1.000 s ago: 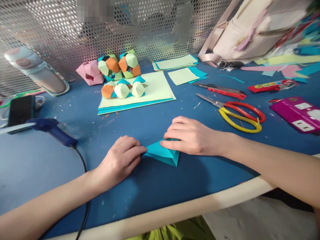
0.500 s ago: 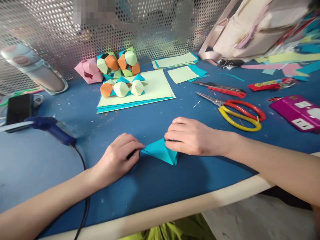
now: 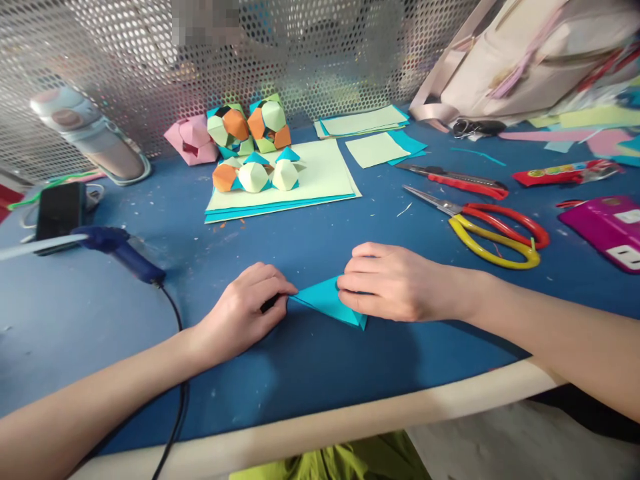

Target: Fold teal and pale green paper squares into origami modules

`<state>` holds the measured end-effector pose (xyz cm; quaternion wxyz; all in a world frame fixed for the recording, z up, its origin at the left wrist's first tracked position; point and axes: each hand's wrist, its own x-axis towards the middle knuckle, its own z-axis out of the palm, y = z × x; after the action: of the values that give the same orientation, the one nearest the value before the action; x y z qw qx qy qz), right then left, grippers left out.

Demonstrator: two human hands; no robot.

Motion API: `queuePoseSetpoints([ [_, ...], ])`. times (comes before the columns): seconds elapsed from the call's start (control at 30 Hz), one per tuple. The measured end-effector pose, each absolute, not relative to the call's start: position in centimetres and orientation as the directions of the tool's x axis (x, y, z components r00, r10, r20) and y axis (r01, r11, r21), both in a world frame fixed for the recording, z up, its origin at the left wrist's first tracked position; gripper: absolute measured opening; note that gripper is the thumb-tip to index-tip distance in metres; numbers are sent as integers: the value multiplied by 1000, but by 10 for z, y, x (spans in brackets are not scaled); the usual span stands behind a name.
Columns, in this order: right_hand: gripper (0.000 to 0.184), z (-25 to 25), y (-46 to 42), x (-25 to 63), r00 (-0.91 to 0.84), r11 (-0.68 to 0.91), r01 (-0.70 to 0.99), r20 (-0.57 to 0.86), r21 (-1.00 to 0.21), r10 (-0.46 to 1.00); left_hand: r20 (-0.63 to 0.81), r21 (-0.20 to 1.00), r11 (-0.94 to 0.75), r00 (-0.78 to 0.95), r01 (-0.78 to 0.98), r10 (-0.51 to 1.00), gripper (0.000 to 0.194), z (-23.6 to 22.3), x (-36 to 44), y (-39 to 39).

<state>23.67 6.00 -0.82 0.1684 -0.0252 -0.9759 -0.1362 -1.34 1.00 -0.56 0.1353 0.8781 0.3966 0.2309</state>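
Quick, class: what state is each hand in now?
Left hand: curled at the tip of the folded blue paper; pinching or pressing, can't tell.
Right hand: curled over its wider end; grip can't be told.

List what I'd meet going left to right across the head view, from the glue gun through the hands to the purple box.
Glue gun → left hand → folded blue paper → right hand → scissors → purple box.

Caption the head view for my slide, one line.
Left hand and right hand on folded blue paper at a blue table, scissors and paper models beyond.
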Motion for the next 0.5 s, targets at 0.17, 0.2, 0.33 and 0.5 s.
queuePoseSetpoints([
  [0.17, 29, -6, 59, 237, -949, 958, 102, 314, 270, 13, 290, 442, -629, 562, 640, 775, 17, -6, -13, 10],
  [0.2, 29, -5, 58, 237, -950, 956, 104, 311, 275, 14, 286, 443, -624, 558, 644, 779, 17, -6, -13, 10],
  [0.33, 28, -5, 57, 236, -947, 952, 109, 321, 285, 12, 277, 442, -615, 553, 653, 786, 16, -6, -12, 10],
  [0.5, 27, -5, 55, 235, -949, 953, 108, 316, 282, 14, 273, 446, -622, 564, 643, 779, 14, -5, -13, 9],
])
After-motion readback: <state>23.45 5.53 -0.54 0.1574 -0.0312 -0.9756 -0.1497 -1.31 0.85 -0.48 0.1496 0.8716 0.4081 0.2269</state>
